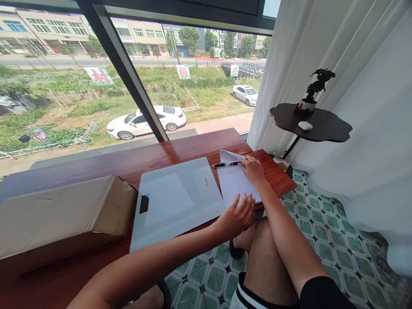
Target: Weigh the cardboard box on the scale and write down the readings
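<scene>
White paper sheets [234, 185] with rows of small writing near the top lie on the table beside a closed silver laptop [177, 193]. A black pen [225, 164] rests across their upper part, and the far edge of the paper is raised in a flap. My right hand [253, 168] is at the upper right of the paper, its bent fingers closed on the paper's edge close to the pen's right end. At the near edge, my left hand [237, 216] has its fingers stretched out and slightly apart, by the paper and the laptop's near right corner.
A long cardboard box [61, 214] occupies the left of the reddish wooden table [193, 148]. Right of it stands a dark side table [328, 126] bearing a potted plant [307, 105] and a white mouse [305, 125]. White curtains [363, 86] and a window border the space.
</scene>
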{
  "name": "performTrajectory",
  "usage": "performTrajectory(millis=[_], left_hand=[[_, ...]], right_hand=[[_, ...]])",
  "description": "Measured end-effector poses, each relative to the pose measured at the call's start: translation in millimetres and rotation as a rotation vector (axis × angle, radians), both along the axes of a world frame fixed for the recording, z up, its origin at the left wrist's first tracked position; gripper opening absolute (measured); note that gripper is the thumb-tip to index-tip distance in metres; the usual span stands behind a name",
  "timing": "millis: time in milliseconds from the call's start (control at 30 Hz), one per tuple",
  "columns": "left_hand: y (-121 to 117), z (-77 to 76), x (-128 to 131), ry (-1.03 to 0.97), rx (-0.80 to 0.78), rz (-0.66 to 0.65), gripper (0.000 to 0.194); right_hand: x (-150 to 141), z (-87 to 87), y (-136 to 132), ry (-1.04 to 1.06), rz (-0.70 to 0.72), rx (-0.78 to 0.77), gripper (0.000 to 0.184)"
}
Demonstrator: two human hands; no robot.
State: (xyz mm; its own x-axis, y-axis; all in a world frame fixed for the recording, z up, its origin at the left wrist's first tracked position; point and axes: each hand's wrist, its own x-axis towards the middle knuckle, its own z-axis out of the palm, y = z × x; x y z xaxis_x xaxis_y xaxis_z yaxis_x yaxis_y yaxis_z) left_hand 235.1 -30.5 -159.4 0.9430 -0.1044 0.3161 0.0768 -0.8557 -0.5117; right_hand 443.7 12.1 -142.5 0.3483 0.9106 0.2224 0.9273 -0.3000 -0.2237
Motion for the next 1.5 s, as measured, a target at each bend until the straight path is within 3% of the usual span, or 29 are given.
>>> performTrajectory(millis=[300,467,733,900,1100,1267,1500], left_hand=[[-8,-3.1,0,0.030,-0.051,0.044,0.047],[-9,-7.9,2,0.013,-0.055,0.053,0.046],[-12,-12.2,4,-0.020,-0.066,0.060,0.046],[-11,-9.7,4,0.000,-0.101,0.057,0.046],[-12,-5.7,3,0.012,-0.106,0.064,0.046],[-13,-8.5,3,-0.017,-0.084,0.072,0.047],[-13,-7.0,4,0.018,-0.138,0.064,0.046]], right_hand=[[-4,-6.2,4,-0.005,0.029,0.016,0.034],[-1,-3.7,4,-0.026,0.019,0.029,0.022],[-6,1.5,4,-0.052,0.050,0.004,0.022],[-3,2.5,6,-0.035,0.032,0.069,0.019],[2,-0.1,3,0.120,-0.060,0.256,0.025],[3,-0.7,-2,0.291,-0.048,0.396,0.012],[4,-2.8,-9,0.561,0.015,0.301,0.014]])
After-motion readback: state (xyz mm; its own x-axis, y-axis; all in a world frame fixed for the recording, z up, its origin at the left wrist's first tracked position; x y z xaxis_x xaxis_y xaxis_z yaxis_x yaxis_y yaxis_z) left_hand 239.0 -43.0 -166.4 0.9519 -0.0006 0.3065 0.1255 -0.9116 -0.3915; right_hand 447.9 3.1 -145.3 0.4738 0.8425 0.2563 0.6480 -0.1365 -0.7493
